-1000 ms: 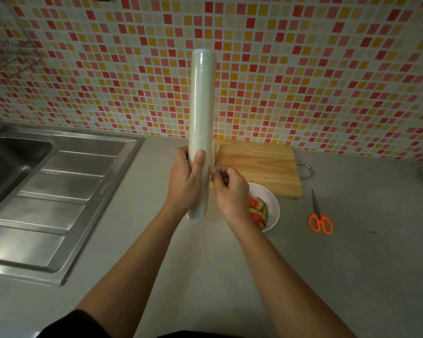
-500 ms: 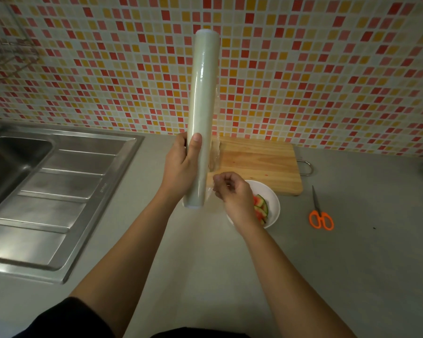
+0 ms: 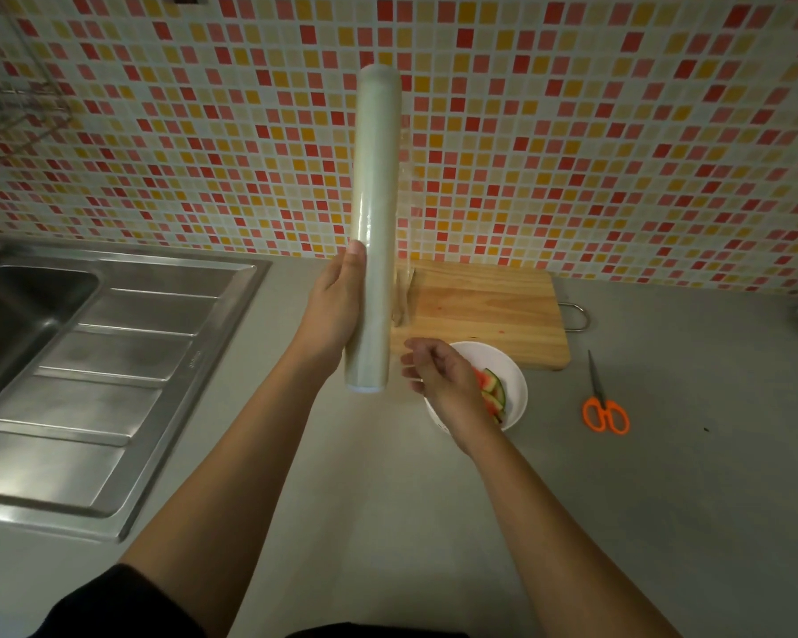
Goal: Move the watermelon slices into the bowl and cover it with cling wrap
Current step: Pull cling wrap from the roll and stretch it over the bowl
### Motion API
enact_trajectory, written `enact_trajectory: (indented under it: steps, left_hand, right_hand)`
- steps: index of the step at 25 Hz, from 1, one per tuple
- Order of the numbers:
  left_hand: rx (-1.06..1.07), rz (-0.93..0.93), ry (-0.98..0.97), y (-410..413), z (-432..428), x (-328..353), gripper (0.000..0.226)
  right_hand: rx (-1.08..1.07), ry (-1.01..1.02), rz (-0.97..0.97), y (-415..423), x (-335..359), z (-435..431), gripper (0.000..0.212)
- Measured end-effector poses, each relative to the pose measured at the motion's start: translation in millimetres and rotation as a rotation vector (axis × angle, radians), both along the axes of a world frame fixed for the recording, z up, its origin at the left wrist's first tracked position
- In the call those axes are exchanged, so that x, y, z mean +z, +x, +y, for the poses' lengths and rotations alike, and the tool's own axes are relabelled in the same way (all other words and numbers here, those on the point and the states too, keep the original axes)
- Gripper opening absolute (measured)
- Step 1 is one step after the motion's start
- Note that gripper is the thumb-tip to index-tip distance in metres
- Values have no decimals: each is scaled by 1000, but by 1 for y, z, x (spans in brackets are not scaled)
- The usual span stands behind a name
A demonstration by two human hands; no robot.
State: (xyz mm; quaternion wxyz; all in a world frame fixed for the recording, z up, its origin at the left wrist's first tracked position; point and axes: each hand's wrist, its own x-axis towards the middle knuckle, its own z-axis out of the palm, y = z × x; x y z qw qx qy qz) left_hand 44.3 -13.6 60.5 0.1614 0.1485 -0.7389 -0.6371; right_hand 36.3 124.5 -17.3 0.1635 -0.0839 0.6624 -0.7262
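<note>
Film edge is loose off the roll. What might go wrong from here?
1. The loose film is a narrow flap beside the roll; it may cling back or tear unevenly.
2. The left hand grips only the roll's lower end, so pulling could tip it.
3. The right hand hovers over the bowl and might knock it.

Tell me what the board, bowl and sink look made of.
Board: pale wood, matt, grain visible. Bowl: smooth plain white, ceramic or plastic, cannot tell which. Sink: likely stainless steel, brushed, by its grey sheen and pressed ridges.
</note>
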Motion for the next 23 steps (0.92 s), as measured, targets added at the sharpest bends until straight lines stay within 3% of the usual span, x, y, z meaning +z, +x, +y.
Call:
enact_trajectory:
  steps: [2,5,10,14,20,23]
  left_hand:
    - [12,-36,75,0,3,-1,54]
    - [8,-20,-9,5,15,-9,55]
    - [64,-6,-48,12,27,-16,38]
    - [131,-34,-100,11,29,-22,31]
    - [73,-99,209,11,30,-30,32]
    - [118,-174,222,11,40,-34,45]
  right_hand:
    - [-80,35,-21,-2,11,-2,27]
    - [-127,32,-24,-9,45,-8,43]
    - [-68,139,160,-15,60,-9,24]
    - [-178,155,151,-21,53,-10,27]
    - [-276,189,109,-23,43,-10,28]
    - [-245,114,28,-16,46,-7,37]
